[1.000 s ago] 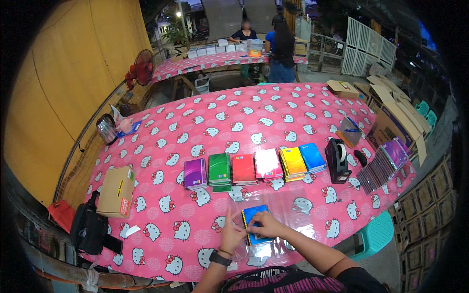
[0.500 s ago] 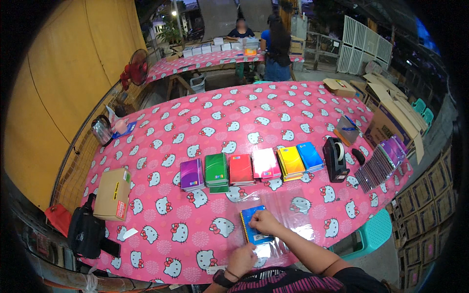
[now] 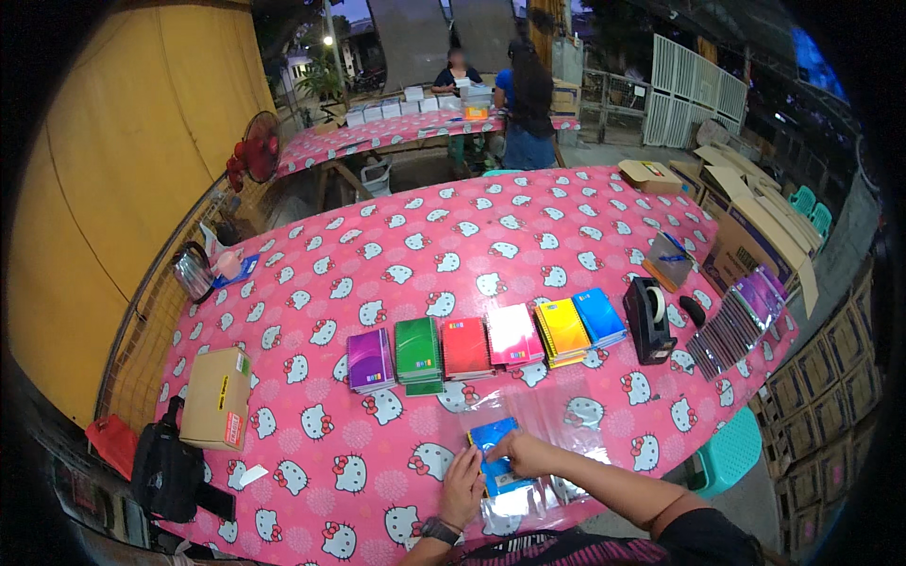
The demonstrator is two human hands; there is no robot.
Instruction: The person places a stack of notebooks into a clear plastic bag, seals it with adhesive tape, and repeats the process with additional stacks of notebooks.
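A blue spiral notebook (image 3: 503, 477) lies at the near edge of the table, on or inside clear plastic sleeves (image 3: 566, 424); which of the two I cannot tell. My left hand (image 3: 461, 486) rests along the notebook's left, spiral side with its fingers stretched out. On the cover is my right hand (image 3: 530, 455), fingers bent and drawn together; anything pinched between them is hidden. Beyond my hands stands a row of notebook stacks: purple (image 3: 370, 359), green (image 3: 417, 351), red (image 3: 467, 346), white-and-pink (image 3: 513, 334), yellow (image 3: 563, 330) and blue (image 3: 598, 316).
Right of the stacks are a black tape dispenser (image 3: 649, 321) and a row of wrapped notebooks (image 3: 725, 332). A cardboard box (image 3: 215, 396), black bag (image 3: 160, 464) and phone (image 3: 216, 502) lie left. Two people (image 3: 460, 75) are at a farther table; a green stool (image 3: 729, 453) stands right.
My left hand has moved up and forward onto the notebook's left edge, its fingers straightening. The right hand has shifted slightly right and nearer. The head view has tilted a little.
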